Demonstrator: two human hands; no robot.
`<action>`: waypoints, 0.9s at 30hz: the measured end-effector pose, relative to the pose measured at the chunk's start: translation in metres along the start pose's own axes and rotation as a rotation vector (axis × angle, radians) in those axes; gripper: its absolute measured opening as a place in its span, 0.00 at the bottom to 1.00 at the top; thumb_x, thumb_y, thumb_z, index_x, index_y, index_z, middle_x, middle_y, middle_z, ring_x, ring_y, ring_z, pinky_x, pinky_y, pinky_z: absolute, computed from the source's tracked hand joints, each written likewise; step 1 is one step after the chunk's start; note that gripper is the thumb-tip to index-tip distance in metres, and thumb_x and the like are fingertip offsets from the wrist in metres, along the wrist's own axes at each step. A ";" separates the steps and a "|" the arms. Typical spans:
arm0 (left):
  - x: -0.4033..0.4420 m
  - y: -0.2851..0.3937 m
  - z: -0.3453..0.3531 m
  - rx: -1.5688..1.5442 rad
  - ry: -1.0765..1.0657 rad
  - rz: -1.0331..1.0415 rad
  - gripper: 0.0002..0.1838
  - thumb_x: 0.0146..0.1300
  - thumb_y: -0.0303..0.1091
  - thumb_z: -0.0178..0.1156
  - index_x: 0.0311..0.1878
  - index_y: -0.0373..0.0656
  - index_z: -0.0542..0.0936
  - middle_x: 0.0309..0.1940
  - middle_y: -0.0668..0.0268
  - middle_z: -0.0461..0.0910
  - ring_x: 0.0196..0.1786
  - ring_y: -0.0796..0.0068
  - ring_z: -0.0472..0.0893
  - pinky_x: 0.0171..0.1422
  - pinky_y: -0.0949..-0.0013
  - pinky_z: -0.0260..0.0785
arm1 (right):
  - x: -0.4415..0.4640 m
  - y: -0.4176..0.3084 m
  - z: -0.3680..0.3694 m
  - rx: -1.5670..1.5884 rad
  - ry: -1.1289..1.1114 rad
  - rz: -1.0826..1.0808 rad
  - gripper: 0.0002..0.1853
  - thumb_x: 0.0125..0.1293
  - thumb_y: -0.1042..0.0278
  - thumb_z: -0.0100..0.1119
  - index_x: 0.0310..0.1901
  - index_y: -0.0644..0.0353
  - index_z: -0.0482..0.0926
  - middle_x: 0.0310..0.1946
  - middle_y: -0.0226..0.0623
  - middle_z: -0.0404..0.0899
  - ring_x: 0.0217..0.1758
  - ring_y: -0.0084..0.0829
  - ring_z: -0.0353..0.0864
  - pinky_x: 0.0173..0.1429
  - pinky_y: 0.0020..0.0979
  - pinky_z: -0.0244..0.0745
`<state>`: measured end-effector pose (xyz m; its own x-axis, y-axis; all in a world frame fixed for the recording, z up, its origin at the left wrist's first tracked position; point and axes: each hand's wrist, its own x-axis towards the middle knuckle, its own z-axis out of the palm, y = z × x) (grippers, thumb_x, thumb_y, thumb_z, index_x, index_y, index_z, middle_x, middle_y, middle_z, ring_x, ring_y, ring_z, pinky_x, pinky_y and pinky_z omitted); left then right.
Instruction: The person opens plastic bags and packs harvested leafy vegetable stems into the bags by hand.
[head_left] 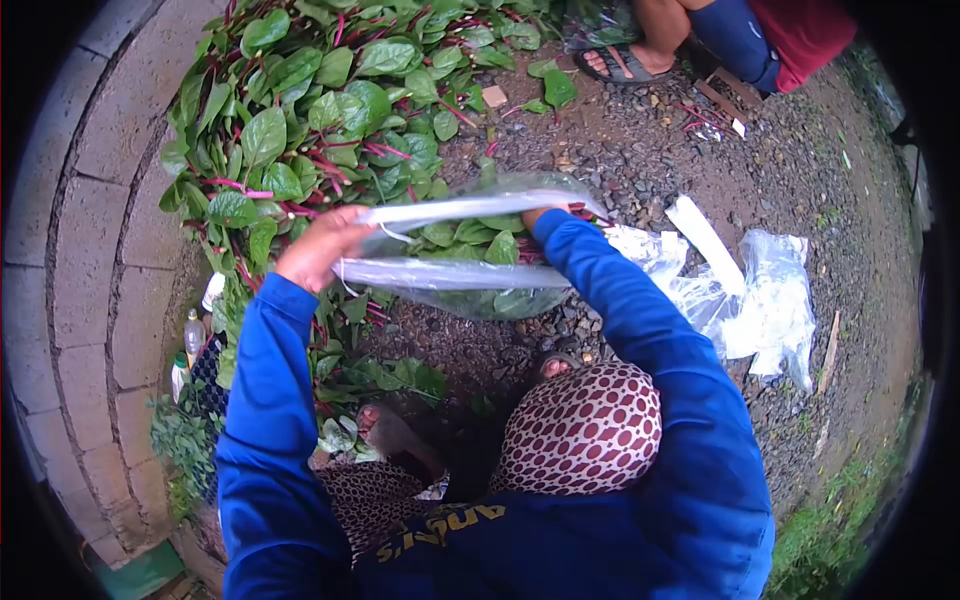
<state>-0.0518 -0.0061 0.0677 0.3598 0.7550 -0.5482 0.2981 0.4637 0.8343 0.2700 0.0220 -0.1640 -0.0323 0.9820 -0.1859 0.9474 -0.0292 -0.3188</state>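
Observation:
A clear plastic bag [455, 274] is stretched wide between my hands, its mouth facing me. Green leaves with red-purple stems, like Malabar spinach [505, 247], show through and inside its opening. My left hand [318, 248] is closed on the bag's left end, with the thumb side toward the far rim. At the right end, my right hand [545, 214] grips the far rim; the sleeve and plastic hide most of its fingers. Just beyond the bag lies a large heap of the same leafy stems [330, 110].
More plastic bags [765, 300] lie on the gravel to the right. Another person's sandalled foot [640, 62] is at the top right. A block wall [90, 230] curves along the left, with bottles [193, 335] near it. Cut leaves [400, 378] lie by my feet.

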 end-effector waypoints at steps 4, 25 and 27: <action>0.005 0.005 0.031 0.224 0.056 0.149 0.14 0.55 0.33 0.67 0.41 0.39 0.77 0.35 0.69 0.79 0.36 0.82 0.75 0.43 0.77 0.66 | -0.046 -0.006 -0.059 -0.034 -0.051 -0.175 0.31 0.57 0.61 0.57 0.64 0.56 0.65 0.62 0.51 0.65 0.65 0.44 0.65 0.69 0.38 0.57; 0.106 -0.054 0.240 1.189 -0.014 0.848 0.43 0.43 0.42 0.70 0.65 0.47 0.64 0.71 0.62 0.51 0.73 0.59 0.48 0.72 0.41 0.45 | -0.145 0.124 -0.024 1.662 -0.151 0.252 0.13 0.61 0.73 0.58 0.47 0.53 0.74 0.38 0.26 0.79 0.39 0.20 0.80 0.41 0.26 0.78; 0.112 -0.069 0.237 1.178 0.026 0.835 0.41 0.42 0.41 0.71 0.63 0.49 0.67 0.70 0.65 0.52 0.74 0.60 0.48 0.72 0.42 0.45 | -0.153 0.118 -0.032 1.824 -0.158 0.335 0.10 0.62 0.74 0.54 0.45 0.55 0.74 0.38 0.27 0.79 0.40 0.23 0.80 0.42 0.29 0.78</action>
<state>0.1779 -0.0636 -0.0646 0.7781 0.6233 0.0785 0.5592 -0.7441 0.3656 0.3970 -0.1253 -0.1435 -0.0668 0.8727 -0.4837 -0.5464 -0.4376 -0.7141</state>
